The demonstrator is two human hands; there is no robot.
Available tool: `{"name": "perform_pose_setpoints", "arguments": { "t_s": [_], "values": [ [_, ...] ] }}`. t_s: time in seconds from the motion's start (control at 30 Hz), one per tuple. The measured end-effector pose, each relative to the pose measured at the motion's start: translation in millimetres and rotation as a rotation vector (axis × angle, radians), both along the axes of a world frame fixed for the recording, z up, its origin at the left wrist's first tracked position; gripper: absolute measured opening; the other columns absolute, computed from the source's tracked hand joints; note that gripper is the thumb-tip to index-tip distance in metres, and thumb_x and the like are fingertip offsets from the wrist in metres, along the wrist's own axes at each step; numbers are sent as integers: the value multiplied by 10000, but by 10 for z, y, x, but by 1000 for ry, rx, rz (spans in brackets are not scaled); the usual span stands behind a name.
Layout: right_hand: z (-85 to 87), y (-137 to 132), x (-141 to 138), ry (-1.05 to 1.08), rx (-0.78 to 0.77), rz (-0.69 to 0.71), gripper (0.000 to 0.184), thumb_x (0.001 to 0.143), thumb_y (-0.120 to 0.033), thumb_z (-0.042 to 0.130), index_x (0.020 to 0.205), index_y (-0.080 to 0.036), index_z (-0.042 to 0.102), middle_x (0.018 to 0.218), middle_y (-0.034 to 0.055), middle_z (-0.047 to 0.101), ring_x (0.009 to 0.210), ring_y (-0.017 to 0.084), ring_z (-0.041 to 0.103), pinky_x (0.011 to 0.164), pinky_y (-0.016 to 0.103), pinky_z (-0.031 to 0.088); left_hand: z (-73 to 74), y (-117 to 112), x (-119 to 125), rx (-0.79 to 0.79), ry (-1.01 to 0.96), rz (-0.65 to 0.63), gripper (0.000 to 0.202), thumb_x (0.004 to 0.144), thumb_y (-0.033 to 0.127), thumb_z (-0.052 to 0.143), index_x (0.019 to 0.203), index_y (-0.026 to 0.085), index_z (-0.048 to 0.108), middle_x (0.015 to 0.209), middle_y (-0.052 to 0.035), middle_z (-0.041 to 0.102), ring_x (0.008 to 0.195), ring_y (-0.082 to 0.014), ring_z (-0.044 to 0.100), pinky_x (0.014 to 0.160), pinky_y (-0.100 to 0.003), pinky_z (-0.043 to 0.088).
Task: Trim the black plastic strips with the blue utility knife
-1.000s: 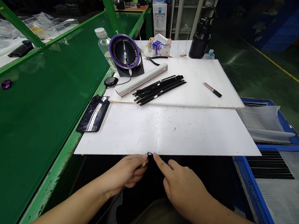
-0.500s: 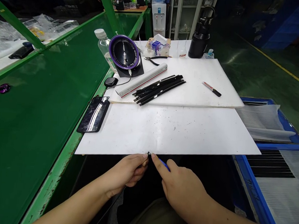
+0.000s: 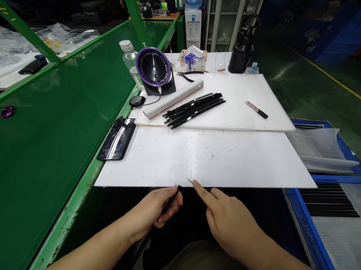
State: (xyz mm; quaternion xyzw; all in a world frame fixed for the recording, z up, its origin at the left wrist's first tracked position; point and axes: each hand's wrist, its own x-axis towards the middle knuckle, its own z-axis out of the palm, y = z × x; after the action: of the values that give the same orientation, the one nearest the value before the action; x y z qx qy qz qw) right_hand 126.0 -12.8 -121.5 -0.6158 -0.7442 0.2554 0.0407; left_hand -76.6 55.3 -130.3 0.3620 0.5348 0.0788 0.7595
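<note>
My left hand (image 3: 161, 206) is closed on a narrow black strip (image 3: 171, 200), its tip poking up past the thumb at the front edge of the white board (image 3: 242, 162). To the right, my right hand (image 3: 227, 212) grips a craft knife (image 3: 189, 180), index finger stretched along it. Only the thin pointed blade shows; the palm hides the handle. The blade lies just over the board's edge, apart from the strip. Farther back, a pile of similar black strips (image 3: 196, 109) rests on a white foam sheet (image 3: 231, 89).
Beside the pile lies a long white box (image 3: 176, 99); a utility knife (image 3: 256, 109) is at the right. A purple-rimmed fan (image 3: 153, 67), pliers (image 3: 189, 76) and a black bottle (image 3: 241, 53) stand behind. A tablet (image 3: 117, 139) sits left, blue crates (image 3: 303, 222) right.
The knife has moved right, away from the strip's tip, and its blade now shows. More of the strip is visible in my left hand. The view has shifted slightly.
</note>
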Motion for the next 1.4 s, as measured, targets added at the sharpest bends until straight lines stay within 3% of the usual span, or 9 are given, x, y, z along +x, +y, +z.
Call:
{"name": "perform_pose_setpoints", "arguments": {
  "t_s": [0.2,0.43,0.97,1.23,1.4],
  "values": [
    [-4,6,-75,44,1,35,681,889,-121,420,1498,-367,242,870,-6,564,591,172,531,524,288,273,-19,-16,2,-75,-41,72,373,838,524,515,708,177,474,530,43,422,407,-45,233,401,-193,92],
    [30,35,-77,68,2,76,664,887,-128,418,1494,-348,263,863,-7,572,597,168,533,508,288,253,-22,-14,17,-79,-77,78,359,842,531,524,737,193,463,504,82,331,398,-47,209,370,-176,104],
    [-43,-9,-151,-195,88,139,728,873,-179,534,1506,-332,209,851,8,558,499,153,503,425,289,168,-5,-37,95,-15,-17,103,407,799,571,559,698,197,434,506,80,340,388,-42,203,346,-160,102],
    [6,24,-108,-76,62,125,662,883,-118,478,1492,-292,286,813,-9,559,545,160,513,458,291,254,11,-43,104,6,4,92,405,808,567,551,701,196,430,511,80,337,400,-45,210,356,-168,106],
    [24,24,-123,-79,56,123,687,879,-131,495,1501,-302,259,820,-9,558,541,161,517,443,291,250,-18,-42,101,9,-7,82,413,819,571,540,691,196,422,513,80,329,399,-45,206,363,-176,105]
  ]
}}
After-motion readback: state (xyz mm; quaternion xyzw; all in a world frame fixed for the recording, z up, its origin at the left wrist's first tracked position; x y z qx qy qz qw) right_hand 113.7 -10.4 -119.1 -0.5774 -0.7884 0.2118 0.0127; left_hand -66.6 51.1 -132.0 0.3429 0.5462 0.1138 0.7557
